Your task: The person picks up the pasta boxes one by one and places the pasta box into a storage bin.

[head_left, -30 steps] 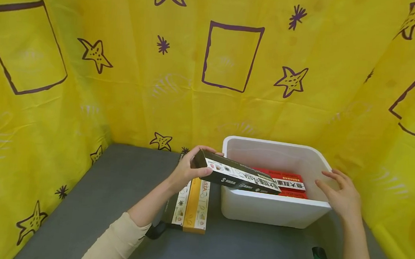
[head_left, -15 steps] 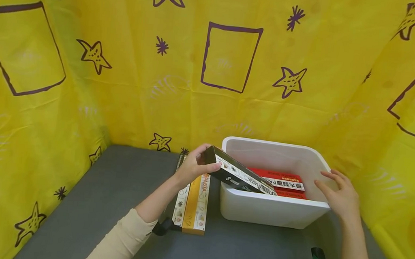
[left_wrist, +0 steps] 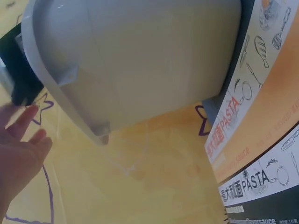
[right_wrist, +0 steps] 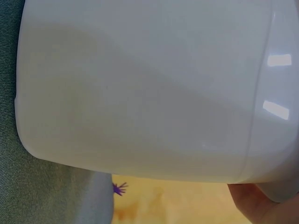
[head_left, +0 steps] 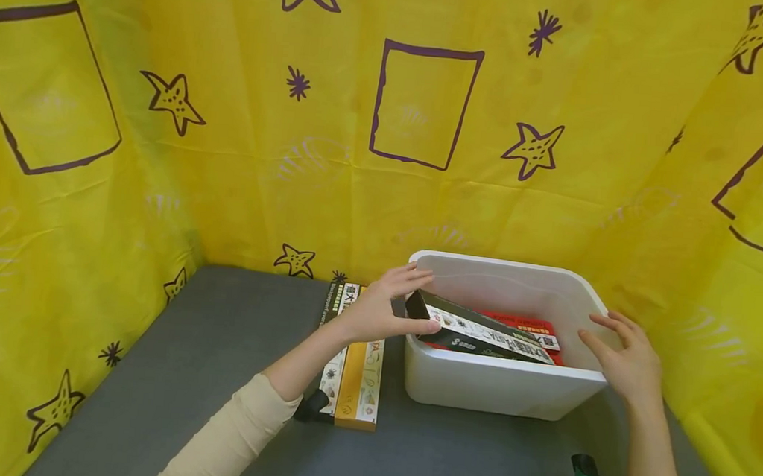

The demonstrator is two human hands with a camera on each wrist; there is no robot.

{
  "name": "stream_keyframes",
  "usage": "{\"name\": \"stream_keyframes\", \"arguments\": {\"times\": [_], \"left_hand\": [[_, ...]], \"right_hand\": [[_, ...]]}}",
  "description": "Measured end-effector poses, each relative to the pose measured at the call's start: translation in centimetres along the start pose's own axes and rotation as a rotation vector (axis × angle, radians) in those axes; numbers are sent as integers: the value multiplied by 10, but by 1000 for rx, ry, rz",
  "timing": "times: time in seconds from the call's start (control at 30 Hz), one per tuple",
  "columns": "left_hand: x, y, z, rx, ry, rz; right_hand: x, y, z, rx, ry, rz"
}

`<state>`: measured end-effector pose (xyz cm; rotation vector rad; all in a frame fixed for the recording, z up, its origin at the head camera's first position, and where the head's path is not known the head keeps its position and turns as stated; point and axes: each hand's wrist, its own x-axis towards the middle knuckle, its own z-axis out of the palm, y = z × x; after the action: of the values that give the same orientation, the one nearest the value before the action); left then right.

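A black pasta box (head_left: 482, 332) with a white printed band lies aslant in the white plastic bin (head_left: 504, 386), its left end raised near the rim. My left hand (head_left: 386, 305) is at that raised end, fingers spread above it and thumb against its front side. The left wrist view shows the fingertips (left_wrist: 29, 114) right by the box's dark end (left_wrist: 21, 65). Red pasta boxes (head_left: 536, 328) lie beneath, partly hidden. Over the bin's right rim lies my right hand (head_left: 630, 362), fingers loose and extended inward, holding nothing; the right wrist view catches only part of it.
To the bin's left, an orange pasta box (head_left: 351, 389) lies on the dark grey table (head_left: 239, 331) beside a black one (head_left: 330, 312), partly under my left forearm. A yellow curtain (head_left: 331, 189) with dark drawings hangs behind and at the sides.
The black pasta box has moved right and down into the bin, lying flatter. My left hand followed it rightward and its fingers have spread off the box. The right hand has barely moved.
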<state>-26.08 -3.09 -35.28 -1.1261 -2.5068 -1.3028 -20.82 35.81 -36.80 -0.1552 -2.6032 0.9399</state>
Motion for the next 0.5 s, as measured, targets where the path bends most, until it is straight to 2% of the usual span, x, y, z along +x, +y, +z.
{"name": "stream_keyframes", "arguments": {"times": [0.1, 0.17, 0.3, 0.5], "left_hand": [[4, 1, 5, 78, -20, 77], [5, 3, 6, 90, -9, 93], [2, 5, 6, 79, 19, 75], [-12, 2, 2, 23, 76, 15]], "right_hand": [[0, 1, 1, 5, 2, -2], [0, 1, 2, 6, 3, -3], [2, 1, 2, 12, 10, -1], [3, 3, 1, 9, 15, 14]]}}
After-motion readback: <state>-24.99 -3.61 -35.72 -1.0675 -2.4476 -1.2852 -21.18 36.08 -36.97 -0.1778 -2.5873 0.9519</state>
